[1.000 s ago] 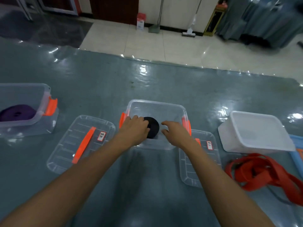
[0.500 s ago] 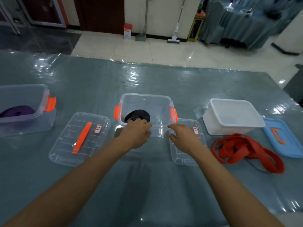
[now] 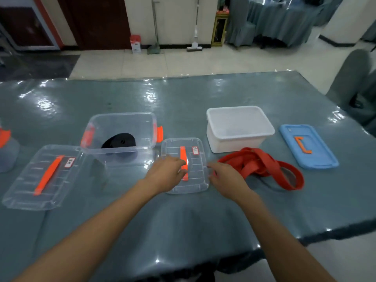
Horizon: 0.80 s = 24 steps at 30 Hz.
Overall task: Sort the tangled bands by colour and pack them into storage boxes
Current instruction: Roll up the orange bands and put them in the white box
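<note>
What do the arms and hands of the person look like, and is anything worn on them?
Both forearms are bare up to the frame's lower edge: no sleeve shows. The left hand and the right hand wear no gloves. I see no watch, bracelet or ring on either wrist or hand, though the fingers are slightly blurred, so a thin ring could escape notice. There are no markings.

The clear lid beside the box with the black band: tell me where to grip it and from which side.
Grip the clear lid by its two long edges, one hand per side, coming from the near end. It lies flat and is wide and thin, so opposite edges hold it level. The left hand and right hand already flank it.
</note>
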{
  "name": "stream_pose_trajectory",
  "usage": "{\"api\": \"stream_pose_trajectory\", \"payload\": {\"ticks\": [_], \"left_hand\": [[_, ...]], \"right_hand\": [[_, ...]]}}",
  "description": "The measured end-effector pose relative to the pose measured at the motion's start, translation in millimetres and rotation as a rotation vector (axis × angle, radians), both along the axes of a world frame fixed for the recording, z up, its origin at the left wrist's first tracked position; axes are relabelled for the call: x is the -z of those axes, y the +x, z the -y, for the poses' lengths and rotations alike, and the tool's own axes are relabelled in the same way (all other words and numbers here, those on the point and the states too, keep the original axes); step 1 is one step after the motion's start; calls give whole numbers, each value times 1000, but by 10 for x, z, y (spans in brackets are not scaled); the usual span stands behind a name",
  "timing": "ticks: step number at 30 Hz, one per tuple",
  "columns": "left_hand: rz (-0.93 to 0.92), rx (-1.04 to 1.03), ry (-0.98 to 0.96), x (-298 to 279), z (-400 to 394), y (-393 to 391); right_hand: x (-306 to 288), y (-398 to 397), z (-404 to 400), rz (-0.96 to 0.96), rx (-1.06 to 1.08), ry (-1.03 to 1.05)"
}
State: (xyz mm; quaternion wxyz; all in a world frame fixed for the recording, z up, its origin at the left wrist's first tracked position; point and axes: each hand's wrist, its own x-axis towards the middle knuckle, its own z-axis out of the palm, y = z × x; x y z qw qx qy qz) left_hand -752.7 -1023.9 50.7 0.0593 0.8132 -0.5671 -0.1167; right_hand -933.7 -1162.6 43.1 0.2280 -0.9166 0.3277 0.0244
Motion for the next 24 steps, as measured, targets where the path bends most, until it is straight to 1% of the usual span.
{"api": "stream_pose_trajectory", "payload": {"ticks": [3,8,12,16,19,24], "left_hand": [[-39,19,38,85,288,-453],[-69,66,91,187,582,-919],[-110,97,89,290,683,-1019],[-179,115,57,327,821,-1013],[-198,139,22,326,998,-978],[-279,183,-4,490,1208,-947]], "right_hand": [[99,-442,263,-20,14,35],[189,-1000,545,74,97,85],[295,-1184,701,41,122,84],[395,-1159,746,-18,112,73],[376,-1119,761,-41,108,66],[280,-1261,905,-63,234,38]]}}
